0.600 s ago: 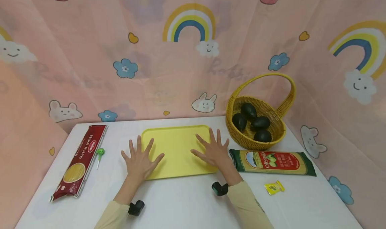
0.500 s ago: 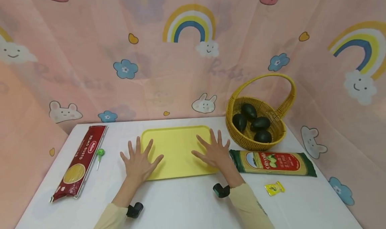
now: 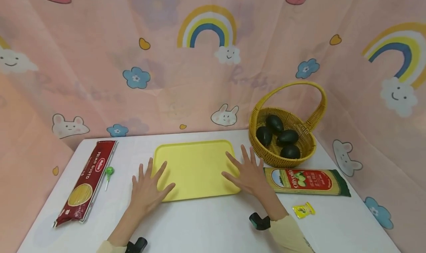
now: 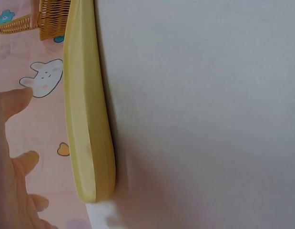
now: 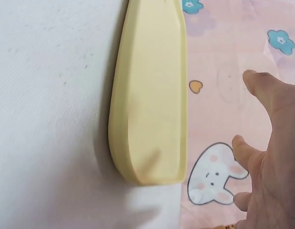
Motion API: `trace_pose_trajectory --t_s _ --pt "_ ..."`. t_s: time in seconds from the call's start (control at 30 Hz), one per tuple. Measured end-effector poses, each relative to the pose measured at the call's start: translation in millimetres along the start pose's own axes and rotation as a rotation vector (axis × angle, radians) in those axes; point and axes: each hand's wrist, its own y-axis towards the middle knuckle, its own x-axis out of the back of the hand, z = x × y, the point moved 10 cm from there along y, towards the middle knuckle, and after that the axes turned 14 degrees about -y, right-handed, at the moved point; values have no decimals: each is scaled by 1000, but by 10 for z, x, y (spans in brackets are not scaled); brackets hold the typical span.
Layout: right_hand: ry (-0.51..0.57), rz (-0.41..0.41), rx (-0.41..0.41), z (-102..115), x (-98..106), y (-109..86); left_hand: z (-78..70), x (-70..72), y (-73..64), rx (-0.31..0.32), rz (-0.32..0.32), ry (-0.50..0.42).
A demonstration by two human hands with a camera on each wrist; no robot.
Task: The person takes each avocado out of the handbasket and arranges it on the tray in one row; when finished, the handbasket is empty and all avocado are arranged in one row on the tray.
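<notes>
Both hands are sliding outward off the tray [image 3: 194,168]; left hand [image 3: 146,190] and right hand [image 3: 249,175] are splaying fingers wide, holding nothing. We are judging it light, stiff, best gripped at its side rims.

The person wears pale yellow long sleeves [image 3: 288,230] ending at the wrists. A small black device [image 3: 260,221] is strapped under each wrist. Both hands are bare, without rings.

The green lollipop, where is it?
In the head view the green lollipop lies on the left side of the white table, right beside the red spaghetti packet and left of the left hand.
</notes>
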Motion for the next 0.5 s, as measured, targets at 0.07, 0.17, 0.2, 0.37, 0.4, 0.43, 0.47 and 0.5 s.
trace_pose_trajectory --t_s 0.07,0.17,0.2,0.37,0.4,0.43,0.47,0.5 --pt "-1 -19 7 -48 36 -37 30 25 -30 0 28 -26" --pt "7 -49 11 -132 94 -90 111 42 -61 28 97 -97" --pt "9 -51 10 -164 108 -107 133 47 -64 31 120 -124" --pt "85 -25 -5 -329 158 -174 177 79 -51 -28 206 -185" --pt "121 -16 -9 -365 168 -185 178 84 -51 -49 217 -189" --pt "160 -10 -12 -401 185 -195 181 87 -52 -70 223 -192" --pt "206 -11 -13 -437 204 -204 184 90 -53 -95 224 -194" --pt "256 -13 -13 -476 225 -210 193 87 -52 -111 224 -196"
